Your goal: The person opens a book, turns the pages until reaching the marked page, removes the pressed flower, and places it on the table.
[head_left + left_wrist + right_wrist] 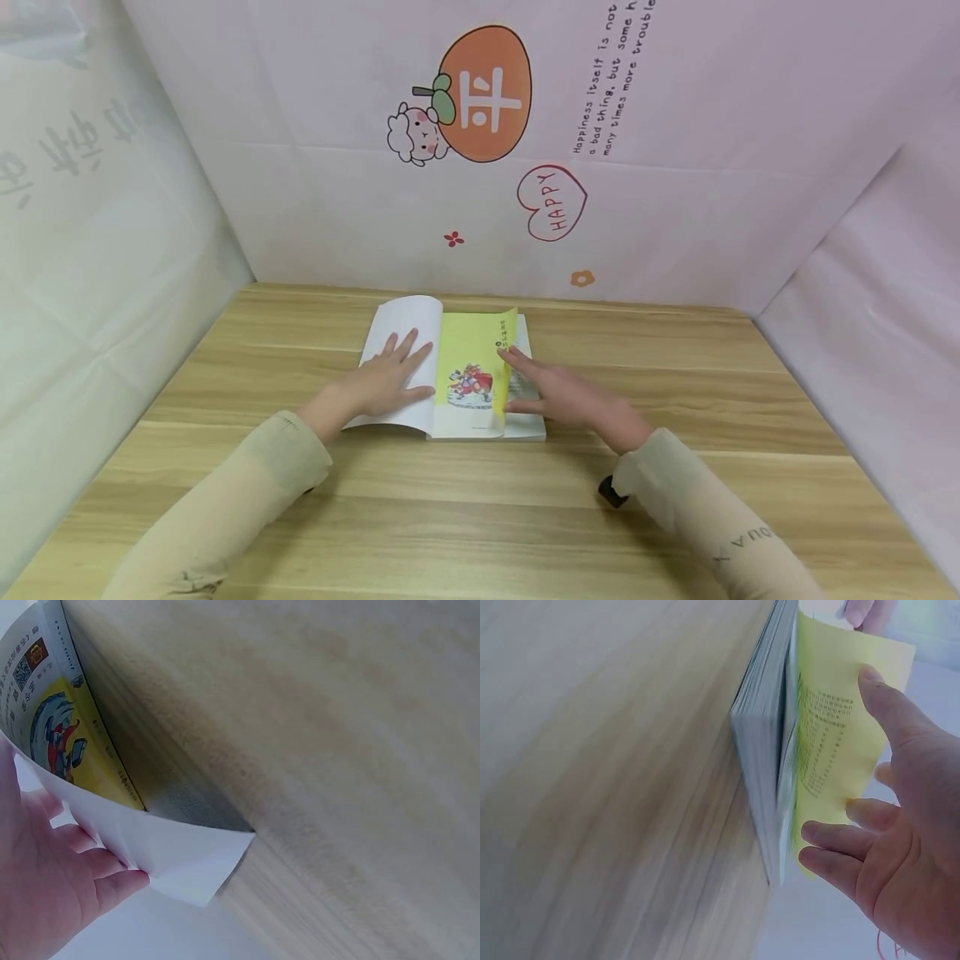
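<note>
A paperback book lies opened on the table, its white cover folded out to the left. My left hand rests on that cover with fingers spread; in the left wrist view its fingers lie along the curved white side. The yellow page, printed with a red-caped figure, has its right edge curling up. There my right hand touches the page's edge, thumb and fingers apart and nearly straight. From the right wrist view, printed lines show on the yellow page's underside, beside the right hand's fingertips.
The wood-grain table reaches back to a white printed backdrop. Similar sheets hang at both sides. A black band-like object shows at the right cuff.
</note>
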